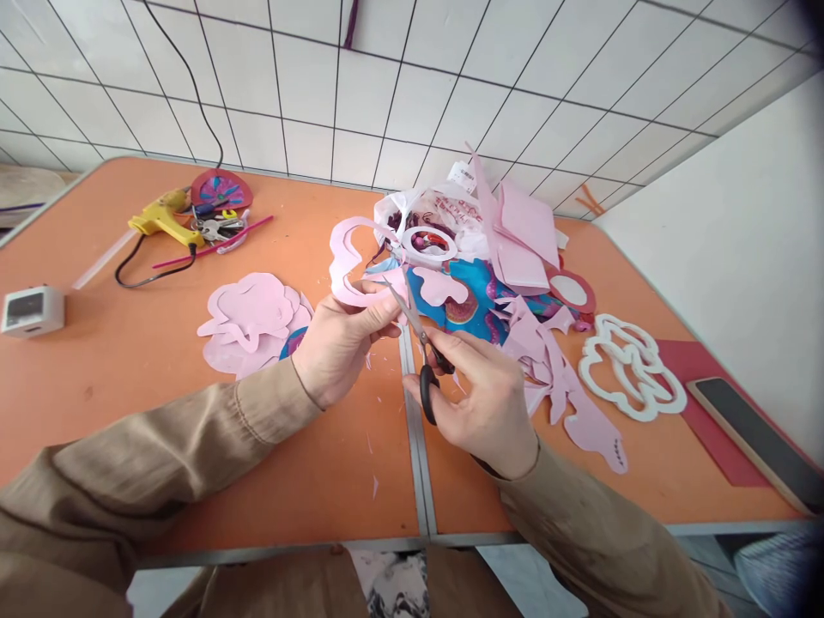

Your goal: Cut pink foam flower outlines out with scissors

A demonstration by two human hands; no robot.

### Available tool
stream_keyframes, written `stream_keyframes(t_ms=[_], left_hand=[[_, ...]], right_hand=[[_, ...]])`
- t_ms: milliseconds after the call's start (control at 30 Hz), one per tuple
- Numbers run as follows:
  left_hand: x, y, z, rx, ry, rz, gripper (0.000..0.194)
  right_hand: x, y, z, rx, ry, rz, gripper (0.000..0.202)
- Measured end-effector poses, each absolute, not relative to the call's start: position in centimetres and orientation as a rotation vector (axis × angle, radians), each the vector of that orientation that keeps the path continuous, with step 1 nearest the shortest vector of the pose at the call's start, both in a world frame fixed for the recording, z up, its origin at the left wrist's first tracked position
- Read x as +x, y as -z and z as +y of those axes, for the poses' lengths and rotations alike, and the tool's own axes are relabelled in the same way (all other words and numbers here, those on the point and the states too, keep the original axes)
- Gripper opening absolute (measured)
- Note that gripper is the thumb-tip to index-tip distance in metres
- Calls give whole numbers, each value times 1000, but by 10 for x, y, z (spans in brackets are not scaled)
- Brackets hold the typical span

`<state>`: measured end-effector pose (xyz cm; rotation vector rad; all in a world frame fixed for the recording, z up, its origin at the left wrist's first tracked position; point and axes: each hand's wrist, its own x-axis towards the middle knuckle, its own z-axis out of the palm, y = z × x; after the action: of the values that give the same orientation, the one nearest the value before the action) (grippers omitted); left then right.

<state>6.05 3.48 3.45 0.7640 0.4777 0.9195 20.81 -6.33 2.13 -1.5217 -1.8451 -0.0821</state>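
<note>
My left hand (344, 339) pinches a pink foam cutout (343, 262) with a wavy outline and an open middle, raised over the table. In my right hand (486, 395) are scissors (428, 378) with black handles, my fingers through the loops. Their blades are parted and lie against the cutout's right side, close to my left thumb. Beneath and to the left rests a pile of pink cloud-shaped pieces (254, 309). Pink offcuts (547, 352) lie to the right of my right hand.
A yellow glue gun (164, 219) with pliers (219, 227) beside it lies back left, near a white box-like device (33, 311). Behind my hands are a plastic bag (460, 210) and folded pink sheets (524, 232). White cloud-shaped frames (634, 369) and a phone (753, 438) lie right.
</note>
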Motion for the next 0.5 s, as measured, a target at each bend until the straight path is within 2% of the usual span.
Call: stream_keyframes(t_ms=[500], left_hand=[[62,-30,34,786,-952,491,33]], right_hand=[[207,-15,-62,-1519,98,-1829,27]])
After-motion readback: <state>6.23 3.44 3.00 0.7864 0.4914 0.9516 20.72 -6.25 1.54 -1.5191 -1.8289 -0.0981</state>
